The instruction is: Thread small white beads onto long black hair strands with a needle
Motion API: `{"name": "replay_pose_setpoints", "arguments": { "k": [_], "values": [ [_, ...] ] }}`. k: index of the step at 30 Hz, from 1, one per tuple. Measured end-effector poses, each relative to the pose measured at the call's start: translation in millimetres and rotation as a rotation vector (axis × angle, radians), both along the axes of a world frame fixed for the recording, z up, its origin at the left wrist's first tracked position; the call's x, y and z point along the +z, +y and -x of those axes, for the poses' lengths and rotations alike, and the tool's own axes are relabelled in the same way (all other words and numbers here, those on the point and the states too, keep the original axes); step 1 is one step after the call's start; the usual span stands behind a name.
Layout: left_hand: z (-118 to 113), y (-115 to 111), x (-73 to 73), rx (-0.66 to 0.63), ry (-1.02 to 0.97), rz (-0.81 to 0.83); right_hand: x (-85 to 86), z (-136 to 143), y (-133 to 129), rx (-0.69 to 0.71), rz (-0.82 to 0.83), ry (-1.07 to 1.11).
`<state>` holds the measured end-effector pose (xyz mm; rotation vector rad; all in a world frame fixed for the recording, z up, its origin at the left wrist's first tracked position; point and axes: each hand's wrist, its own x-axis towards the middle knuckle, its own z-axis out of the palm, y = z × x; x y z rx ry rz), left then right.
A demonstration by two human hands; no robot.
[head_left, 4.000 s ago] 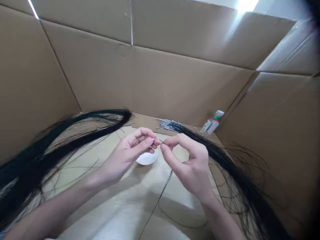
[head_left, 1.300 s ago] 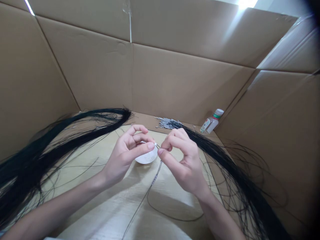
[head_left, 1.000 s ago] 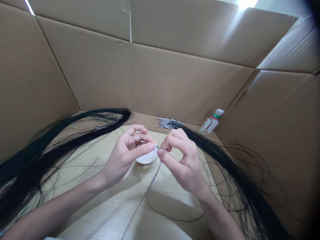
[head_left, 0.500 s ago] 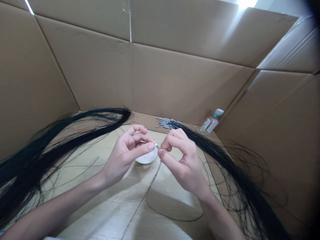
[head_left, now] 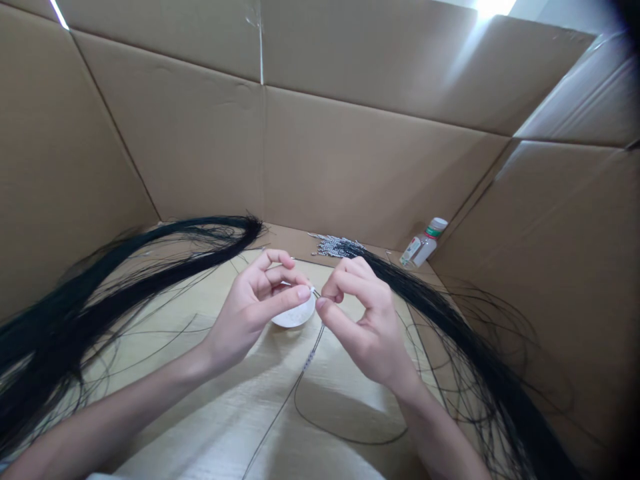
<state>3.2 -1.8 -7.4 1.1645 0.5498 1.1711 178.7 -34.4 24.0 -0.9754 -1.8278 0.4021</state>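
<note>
Thumb and index finger of my left hand pinch a small white bead above a shallow white dish. Just right of it, my right hand pinches a dark thin cord close to the bead. Both hands are closed at the fingertips, with only a short stretch of cord showing between them. From my right fingers the cord hangs down and forks, one part running straight toward me and another looping right. A few small pale beads sit on the hanging part.
A thick bundle of dark cords lies on the left. Another bundle curves down the right, with beaded ends at the back. A small clear bottle with a white cap leans in the back right corner. Cardboard walls enclose the tabletop.
Both hands stay nearly still in the same pinch. The hanging cord and its beads have shifted very slightly to the right.
</note>
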Motion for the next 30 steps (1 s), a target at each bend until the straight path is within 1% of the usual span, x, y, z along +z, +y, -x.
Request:
{"name": "replay_pose_setpoints", "arguments": {
  "k": [30],
  "values": [
    [-0.3,1.1,-1.2,0.024,0.005,0.02,-1.3,0.0,1.6,-0.025,0.019,-0.019]
  ]
}}
